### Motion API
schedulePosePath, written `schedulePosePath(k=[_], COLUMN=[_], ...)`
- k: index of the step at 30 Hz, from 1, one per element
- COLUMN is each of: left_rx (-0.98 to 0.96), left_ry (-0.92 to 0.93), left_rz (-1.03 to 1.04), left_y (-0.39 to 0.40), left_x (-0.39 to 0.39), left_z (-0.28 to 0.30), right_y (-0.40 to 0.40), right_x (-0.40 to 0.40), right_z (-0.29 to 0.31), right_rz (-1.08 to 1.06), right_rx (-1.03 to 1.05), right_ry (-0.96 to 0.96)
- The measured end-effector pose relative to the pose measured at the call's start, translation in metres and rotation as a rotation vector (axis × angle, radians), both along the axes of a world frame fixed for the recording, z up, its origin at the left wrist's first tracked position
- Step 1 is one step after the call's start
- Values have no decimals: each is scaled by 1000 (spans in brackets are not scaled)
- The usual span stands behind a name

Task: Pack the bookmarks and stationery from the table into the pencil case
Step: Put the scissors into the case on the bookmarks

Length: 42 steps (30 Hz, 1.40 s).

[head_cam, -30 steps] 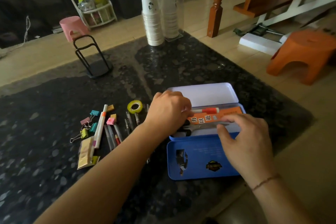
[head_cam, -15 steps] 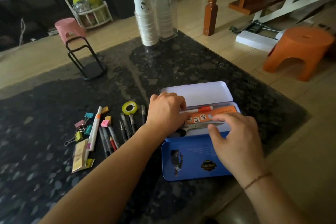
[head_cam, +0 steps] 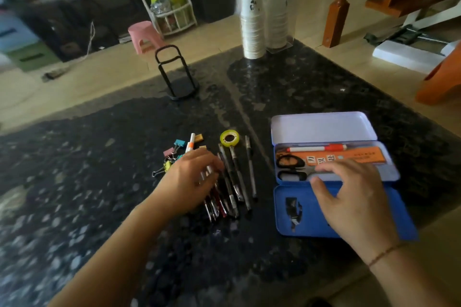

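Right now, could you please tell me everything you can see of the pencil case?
The pencil case is a blue box, metal by its look, lying open on the dark table, near lid flat, pale panel beyond. Its tray holds black-handled scissors, a white-and-red pen and an orange card. The right hand hovers over it.

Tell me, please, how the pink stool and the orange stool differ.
The pink stool stands on the floor beyond the table's far left edge, fully in view; the orange stool sits at the right, cut off by the frame. The orange one looks larger. Both are plain plastic stools.
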<state>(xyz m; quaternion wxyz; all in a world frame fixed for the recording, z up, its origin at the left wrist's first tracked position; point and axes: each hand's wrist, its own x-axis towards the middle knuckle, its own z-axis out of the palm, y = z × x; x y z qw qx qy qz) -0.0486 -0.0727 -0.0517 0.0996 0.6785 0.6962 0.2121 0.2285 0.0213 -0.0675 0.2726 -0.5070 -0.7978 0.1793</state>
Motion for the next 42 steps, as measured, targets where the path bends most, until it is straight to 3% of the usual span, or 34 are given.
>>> schedulePosePath(k=[5,18,20,23,26,36,38,40,42], left_rx=[-165,-64,4,176,79,-180,-159,-95,-152], left_ry=[181,193,142,13,30,23,44,125,275], left_rz=[-151,-157,-95,266,579,482,480,496,520], left_y=[-25,-34,-32,-25,-23,-23,-21,-16,-9], left_x=[-13,-22,-22,-35,-64,-77,-74,-65,-55], left_z=[-5,-14,-16,-19,-23,-20,-18,-17,-19], right_y=[-18,-36,-36,-34,-34,-34,-34,-34,-34], right_x=[-28,-59,-60,-58,-56,-57,-56,-56,-57], right_z=[0,-7,-7,-7,-6,-4,-5,-4,-4], right_rz=[75,185,189,179,177,174,174,175,177], right_rx=[-26,-35,-43,-45,-48,-60,-54,-56,-59], right_ry=[-15,-78,-82,-72,-74,-76,-71,-66,-66])
